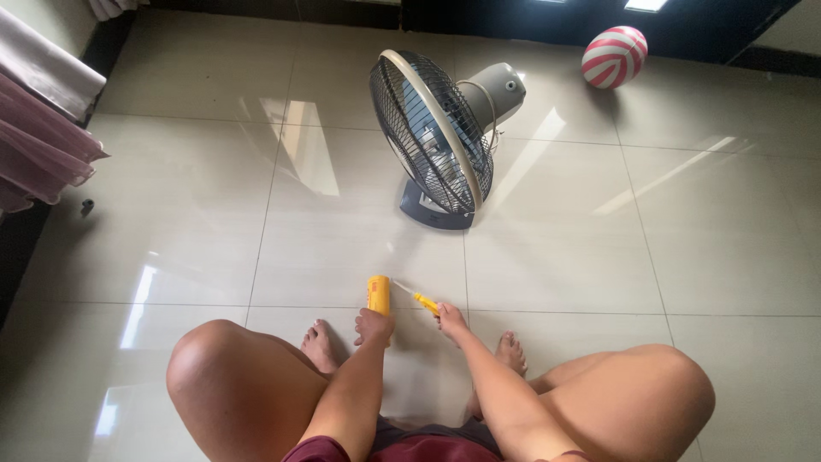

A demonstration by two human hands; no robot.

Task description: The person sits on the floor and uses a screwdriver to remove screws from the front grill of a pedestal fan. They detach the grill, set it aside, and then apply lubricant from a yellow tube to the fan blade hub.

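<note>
- My left hand (374, 326) grips one yellow tube (378, 295), upright on the floor (214, 222).
- My right hand (451, 320) pinches one yellow screwdriver (421, 299) just beside it.
- One fan (436, 137) and one striped ball (613, 56) sit beyond.

Glossy beige tile floor (214, 222) w/ thin grout lines. Grey table fan (440, 137) stands on it at centre, far from the person, cage tilted. Red-white striped ball (614, 56) far right. Small dark object (86, 205) at left, near pink fabric (38, 141).
</note>
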